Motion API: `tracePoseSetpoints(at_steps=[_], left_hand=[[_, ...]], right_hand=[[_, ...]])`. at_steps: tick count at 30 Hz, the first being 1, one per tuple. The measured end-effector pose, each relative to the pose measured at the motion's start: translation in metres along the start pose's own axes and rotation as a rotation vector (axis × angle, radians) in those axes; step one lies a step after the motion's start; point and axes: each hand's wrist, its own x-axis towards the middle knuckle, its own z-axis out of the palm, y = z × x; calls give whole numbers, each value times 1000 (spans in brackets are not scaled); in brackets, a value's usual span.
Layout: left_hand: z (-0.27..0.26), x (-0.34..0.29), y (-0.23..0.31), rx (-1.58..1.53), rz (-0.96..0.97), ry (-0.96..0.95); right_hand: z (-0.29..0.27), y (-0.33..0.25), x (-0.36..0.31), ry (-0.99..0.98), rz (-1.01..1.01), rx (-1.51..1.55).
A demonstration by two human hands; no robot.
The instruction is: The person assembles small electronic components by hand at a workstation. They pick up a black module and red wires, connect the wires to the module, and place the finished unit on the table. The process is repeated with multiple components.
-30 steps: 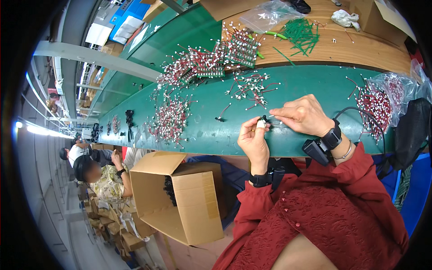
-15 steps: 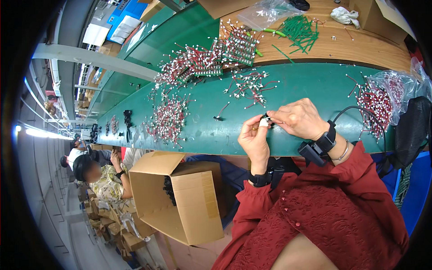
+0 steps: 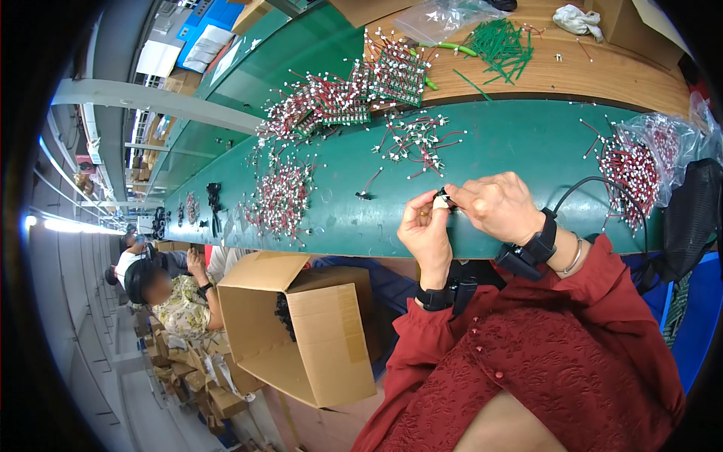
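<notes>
Over the front of the green bench top, my left hand pinches a small black part between thumb and fingertips. My right hand closes on the same part from the right, its thumb and forefinger pressed at it. Fingers cover most of the part, so its exact kind is hidden. Left of my hands lies a black piece with a red wire. Behind it is a loose bunch of short red wires with white connectors.
Heaps of red wires and wired green circuit boards lie to the left. At the right a clear bag spills more wires. Green strips lie on the wooden table. An open cardboard box stands below; a co-worker sits far left.
My right hand has turned slightly and its fingers have closed in nearer the black part. My left hand has stayed nearly still.
</notes>
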Motion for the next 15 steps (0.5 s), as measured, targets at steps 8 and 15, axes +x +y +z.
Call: tracePoseSetpoints(at_steps=[8, 15], left_hand=[[4, 1, 2, 2, 20, 17], [1, 5, 0, 25, -8, 4]], right_hand=[[1, -9, 0, -30, -58, -105], [-1, -5, 1, -53, -66, -82]])
